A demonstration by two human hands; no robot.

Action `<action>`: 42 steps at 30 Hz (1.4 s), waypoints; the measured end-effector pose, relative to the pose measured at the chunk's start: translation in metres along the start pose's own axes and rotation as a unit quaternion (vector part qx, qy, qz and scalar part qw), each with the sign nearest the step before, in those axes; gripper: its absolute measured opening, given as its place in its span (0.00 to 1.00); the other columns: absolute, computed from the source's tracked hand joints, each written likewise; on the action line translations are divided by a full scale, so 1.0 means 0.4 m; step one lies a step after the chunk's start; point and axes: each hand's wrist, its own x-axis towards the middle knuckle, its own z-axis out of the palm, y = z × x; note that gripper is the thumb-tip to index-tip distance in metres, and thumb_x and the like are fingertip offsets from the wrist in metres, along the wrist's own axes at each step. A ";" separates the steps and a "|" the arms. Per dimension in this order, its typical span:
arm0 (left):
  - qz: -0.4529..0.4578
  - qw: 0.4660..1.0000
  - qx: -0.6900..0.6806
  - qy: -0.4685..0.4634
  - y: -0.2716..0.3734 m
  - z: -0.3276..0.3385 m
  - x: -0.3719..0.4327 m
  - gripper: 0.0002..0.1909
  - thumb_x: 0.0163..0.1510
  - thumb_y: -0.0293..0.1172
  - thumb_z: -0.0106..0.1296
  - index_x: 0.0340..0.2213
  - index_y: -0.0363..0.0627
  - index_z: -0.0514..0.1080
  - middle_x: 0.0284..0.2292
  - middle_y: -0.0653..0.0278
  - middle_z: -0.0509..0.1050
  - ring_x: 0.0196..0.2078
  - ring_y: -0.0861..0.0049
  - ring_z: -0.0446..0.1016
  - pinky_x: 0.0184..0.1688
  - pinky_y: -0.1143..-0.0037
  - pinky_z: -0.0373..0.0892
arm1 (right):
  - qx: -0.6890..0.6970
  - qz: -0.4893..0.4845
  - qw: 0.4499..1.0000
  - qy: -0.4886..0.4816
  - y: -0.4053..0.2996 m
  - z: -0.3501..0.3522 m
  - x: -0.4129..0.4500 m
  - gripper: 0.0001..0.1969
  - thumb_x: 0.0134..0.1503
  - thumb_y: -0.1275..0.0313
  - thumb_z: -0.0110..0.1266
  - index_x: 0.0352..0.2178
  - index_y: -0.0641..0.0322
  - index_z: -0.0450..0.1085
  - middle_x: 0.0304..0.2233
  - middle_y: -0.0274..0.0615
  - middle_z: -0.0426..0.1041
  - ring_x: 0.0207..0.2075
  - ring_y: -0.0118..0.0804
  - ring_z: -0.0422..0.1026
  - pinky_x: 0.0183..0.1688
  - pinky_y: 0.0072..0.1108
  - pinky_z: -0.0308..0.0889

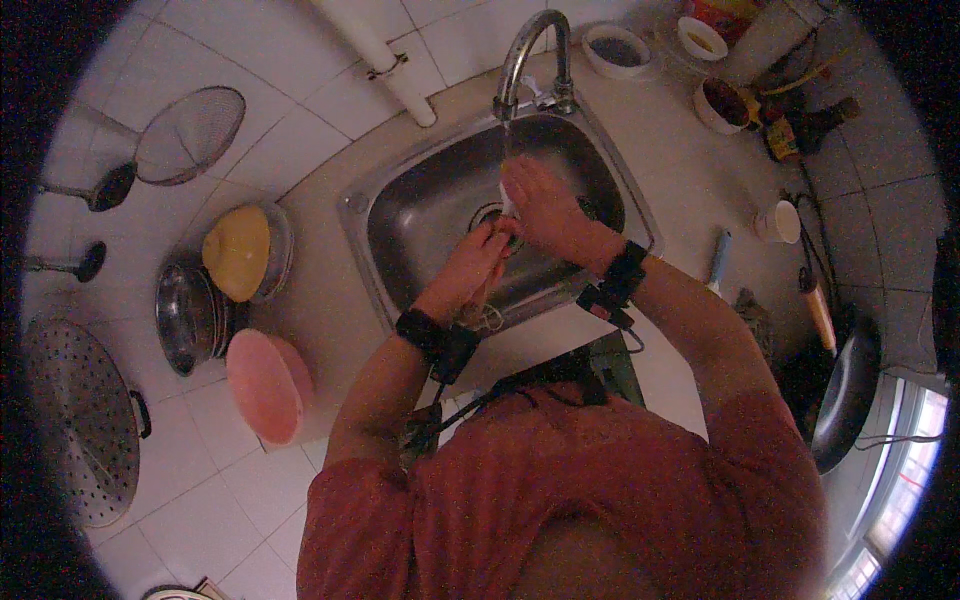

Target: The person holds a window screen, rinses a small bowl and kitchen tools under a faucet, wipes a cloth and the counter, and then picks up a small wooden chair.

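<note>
Over a stainless steel sink (420, 247), both of my hands are close together, with black straps on the wrists. Water runs from the curved chrome faucet (517, 64) onto my right hand (551, 210), whose fingers lie straight and side by side. Below it, my left hand (472, 262) has curled fingers close to the right palm. Something small and white shows at the edge of the right hand; it may be an object or only water. The palms are hidden, so what they hold is unclear. The drain lies partly behind the left fingers.
At left stand a pink plastic basin (266, 386), a yellow bowl (238, 251) and metal bowls (184, 319). A wire strainer (191, 135) and a perforated metal lid or steamer plate (82, 420) hang beyond. To the right are a paper cup (780, 223), a white bowl (616, 51) and a dark pan (847, 397).
</note>
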 end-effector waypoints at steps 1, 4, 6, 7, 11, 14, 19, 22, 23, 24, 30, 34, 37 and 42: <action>0.006 1.000 -0.006 -0.008 0.015 0.008 -0.005 0.12 0.54 0.40 0.36 0.32 0.44 0.62 0.20 0.71 0.62 0.18 0.85 0.60 0.18 0.83 0.58 | -0.009 -0.008 1.000 -0.008 0.007 0.002 -0.008 0.29 0.46 0.59 0.48 0.44 0.71 0.55 0.47 0.54 0.55 0.50 0.49 0.53 0.52 0.31 0.49; 0.006 0.984 0.179 -0.008 0.045 0.017 -0.033 0.11 0.53 0.38 0.36 0.31 0.43 0.61 0.20 0.70 0.63 0.18 0.85 0.60 0.18 0.83 0.58 | 0.120 0.039 0.992 -0.018 0.045 0.040 -0.005 0.29 0.47 0.58 0.47 0.44 0.71 0.55 0.47 0.54 0.56 0.50 0.49 0.53 0.53 0.30 0.48; -0.007 0.991 0.132 0.012 0.030 0.017 -0.031 0.10 0.53 0.36 0.36 0.30 0.42 0.60 0.20 0.69 0.63 0.17 0.85 0.61 0.17 0.83 0.59 | 0.144 0.044 0.988 -0.021 0.046 0.039 0.013 0.25 0.48 0.57 0.45 0.42 0.67 0.58 0.42 0.52 0.61 0.46 0.49 0.58 0.50 0.30 0.52; -0.008 0.991 0.131 0.013 0.018 0.012 -0.033 0.10 0.53 0.36 0.36 0.30 0.42 0.60 0.20 0.69 0.63 0.17 0.85 0.61 0.17 0.83 0.59 | 0.145 0.043 0.988 -0.022 0.041 0.028 0.029 0.25 0.48 0.57 0.45 0.42 0.67 0.58 0.42 0.52 0.61 0.46 0.49 0.58 0.50 0.30 0.52; 0.010 0.999 0.035 0.015 -0.019 0.001 -0.028 0.10 0.53 0.36 0.36 0.29 0.41 0.60 0.19 0.69 0.63 0.16 0.85 0.61 0.17 0.82 0.59 | 0.252 0.088 0.954 -0.135 0.053 0.013 0.070 0.20 0.48 0.56 0.44 0.35 0.62 0.61 0.33 0.49 0.64 0.38 0.50 0.61 0.42 0.33 0.56; 0.005 0.999 0.046 0.009 -0.033 0.004 -0.011 0.10 0.53 0.36 0.36 0.29 0.41 0.60 0.19 0.68 0.63 0.16 0.85 0.61 0.16 0.82 0.59 | 0.220 0.052 0.967 -0.114 0.066 0.055 0.053 0.20 0.47 0.57 0.45 0.35 0.62 0.61 0.33 0.48 0.64 0.38 0.50 0.62 0.42 0.33 0.56; 0.041 0.999 0.019 0.028 -0.018 -0.016 -0.012 0.10 0.53 0.36 0.36 0.30 0.42 0.61 0.21 0.68 0.63 0.16 0.86 0.61 0.17 0.83 0.59 | 0.093 -0.007 0.992 0.082 -0.011 0.032 0.013 0.24 0.47 0.58 0.46 0.41 0.66 0.58 0.41 0.51 0.61 0.45 0.51 0.58 0.48 0.33 0.53; 0.002 0.999 0.011 0.039 -0.008 -0.017 -0.017 0.10 0.53 0.36 0.36 0.31 0.42 0.61 0.21 0.68 0.63 0.17 0.85 0.61 0.17 0.82 0.59 | 0.082 -0.038 0.995 0.053 -0.001 0.009 -0.004 0.28 0.47 0.58 0.46 0.44 0.69 0.55 0.46 0.54 0.57 0.49 0.53 0.54 0.51 0.33 0.49; 0.012 0.998 0.048 0.028 -0.021 -0.023 -0.008 0.10 0.53 0.36 0.36 0.31 0.42 0.61 0.21 0.68 0.63 0.17 0.85 0.61 0.17 0.82 0.59 | 0.098 -0.037 0.994 0.040 0.015 0.027 0.000 0.28 0.48 0.58 0.45 0.45 0.68 0.55 0.46 0.53 0.57 0.49 0.52 0.54 0.51 0.33 0.49; 0.022 0.996 0.084 0.016 -0.025 -0.023 -0.001 0.10 0.53 0.36 0.36 0.31 0.42 0.61 0.21 0.68 0.63 0.17 0.84 0.61 0.18 0.81 0.59 | 0.114 -0.037 0.992 0.026 0.034 0.039 0.003 0.28 0.48 0.58 0.45 0.45 0.68 0.54 0.46 0.53 0.57 0.50 0.50 0.54 0.51 0.33 0.49; 0.049 0.997 0.059 0.003 -0.010 -0.029 -0.017 0.10 0.53 0.35 0.36 0.28 0.41 0.60 0.19 0.68 0.62 0.16 0.84 0.60 0.17 0.81 0.59 | 0.241 0.071 0.963 -0.094 0.038 -0.013 0.065 0.25 0.48 0.58 0.45 0.44 0.66 0.57 0.45 0.51 0.59 0.48 0.47 0.57 0.49 0.30 0.53; 0.042 0.997 0.064 0.007 -0.005 -0.038 -0.017 0.10 0.53 0.35 0.35 0.28 0.40 0.60 0.18 0.68 0.62 0.16 0.84 0.60 0.17 0.81 0.59 | 0.224 0.065 0.971 -0.043 0.043 0.030 0.058 0.25 0.48 0.57 0.45 0.41 0.67 0.58 0.44 0.52 0.60 0.46 0.49 0.58 0.47 0.30 0.55; 0.042 0.996 0.082 0.013 -0.011 -0.040 -0.017 0.10 0.53 0.35 0.35 0.29 0.40 0.60 0.18 0.68 0.62 0.16 0.84 0.60 0.17 0.81 0.59 | 0.200 0.068 0.977 -0.021 0.033 0.038 0.056 0.25 0.48 0.56 0.45 0.41 0.67 0.57 0.43 0.53 0.60 0.46 0.50 0.59 0.46 0.31 0.56; 0.031 0.993 0.106 0.030 -0.021 -0.036 -0.018 0.12 0.53 0.35 0.35 0.34 0.40 0.60 0.19 0.67 0.63 0.16 0.83 0.61 0.17 0.80 0.59 | 0.239 0.157 0.949 -0.132 0.009 -0.003 0.059 0.32 0.45 0.53 0.48 0.45 0.67 0.53 0.46 0.55 0.56 0.47 0.51 0.57 0.49 0.33 0.53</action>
